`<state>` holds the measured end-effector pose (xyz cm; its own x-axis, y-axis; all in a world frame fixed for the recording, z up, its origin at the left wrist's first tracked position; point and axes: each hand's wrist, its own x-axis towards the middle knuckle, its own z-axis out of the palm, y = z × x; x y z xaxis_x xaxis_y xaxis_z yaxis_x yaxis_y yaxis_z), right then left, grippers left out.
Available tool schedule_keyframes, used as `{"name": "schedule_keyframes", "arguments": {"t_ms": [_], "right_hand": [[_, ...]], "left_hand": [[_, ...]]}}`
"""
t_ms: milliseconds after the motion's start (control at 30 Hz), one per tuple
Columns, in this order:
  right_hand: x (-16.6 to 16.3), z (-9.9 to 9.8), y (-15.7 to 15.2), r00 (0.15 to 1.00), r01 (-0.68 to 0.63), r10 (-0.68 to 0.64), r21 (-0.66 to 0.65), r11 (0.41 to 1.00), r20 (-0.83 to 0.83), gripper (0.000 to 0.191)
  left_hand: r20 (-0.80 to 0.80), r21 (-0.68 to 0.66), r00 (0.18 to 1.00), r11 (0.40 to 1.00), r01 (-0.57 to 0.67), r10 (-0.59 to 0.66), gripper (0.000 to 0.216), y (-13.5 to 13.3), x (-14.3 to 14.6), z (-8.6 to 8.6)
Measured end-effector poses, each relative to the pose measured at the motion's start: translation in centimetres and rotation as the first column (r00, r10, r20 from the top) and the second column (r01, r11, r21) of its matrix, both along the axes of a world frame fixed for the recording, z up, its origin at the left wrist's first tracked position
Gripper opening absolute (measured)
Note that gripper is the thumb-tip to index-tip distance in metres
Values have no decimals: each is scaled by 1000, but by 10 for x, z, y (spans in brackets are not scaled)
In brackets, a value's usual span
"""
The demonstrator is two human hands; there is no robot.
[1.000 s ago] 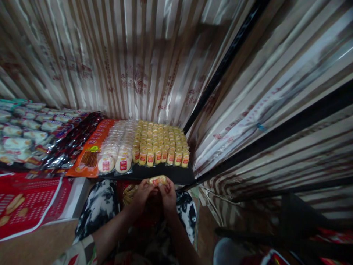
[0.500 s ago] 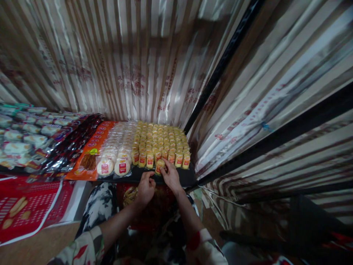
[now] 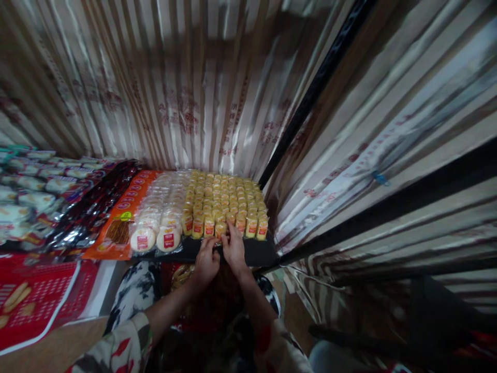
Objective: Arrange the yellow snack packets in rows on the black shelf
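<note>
- Two bare hands meet at the near edge of the flat black tabletop (image 3: 256, 252). Below it is a lap in black-and-white patterned cloth (image 3: 135, 295), with a clear bag of golden snacks (image 3: 180, 273) on it.
- Left hand (image 3: 205, 261): the fingers are curled narrow at the tabletop's near edge, just under the packet. Blur hides whether they grip anything.
- Right hand (image 3: 234, 247): the fingers (image 3: 230, 231) are closed on a small yellow plastic-wrapped packet (image 3: 220, 229). It stands upright in the front row on the tabletop, touching its neighbours.
- By my judgement, the step in hand is seating this packet into the front row. Letting go would call for keeping it upright, level with the row and label forward.
- Left of the tabletop lies a red printed sheet (image 3: 34, 295), nearest the person.
- Farther back on the tabletop stand many rows of matching yellow packets (image 3: 223, 199). On their left are round pale cakes in clear wrap (image 3: 155, 230).
- Past the tabletop's left edge come an orange flat pack (image 3: 124, 217), dark glossy packs (image 3: 89, 207) and white-and-green packets (image 3: 27, 191).
- Behind the tabletop hangs a shiny striped curtain (image 3: 194, 93), with a black pole (image 3: 318, 88) rising at the right.
- Packets and cakes carry red labels and the curtain has reddish print, but none of it is legible.
</note>
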<state>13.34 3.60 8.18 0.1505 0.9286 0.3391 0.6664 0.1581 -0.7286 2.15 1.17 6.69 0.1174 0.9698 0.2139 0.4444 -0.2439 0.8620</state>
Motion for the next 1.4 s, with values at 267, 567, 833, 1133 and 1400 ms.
{"name": "schedule_keyframes", "arguments": {"t_ms": [267, 567, 833, 1133, 1400], "right_hand": [[-14, -25, -18, 981, 155, -148, 43, 987, -128, 45], [-12, -29, -13, 988, 134, -132, 19, 991, -85, 35], [-12, -27, -7, 988, 115, -117, -25, 993, -105, 35], [-18, -30, -4, 975, 188, -189, -19, 982, -117, 22], [-19, -24, -6, 980, 193, -189, 56, 980, -57, 26]], "left_hand": [[-61, 45, 997, 998, 39, -36, 47, 0, -3, -7], [-78, 16, 995, 998, 69, -67, 50, 2, -3, -6], [-56, 9, 996, 997, 74, -73, 46, 4, -2, -6], [-68, 15, 995, 997, 80, -79, 49, 9, -6, -11], [-75, 40, 994, 996, 78, -75, 49, 5, -8, -5]]}}
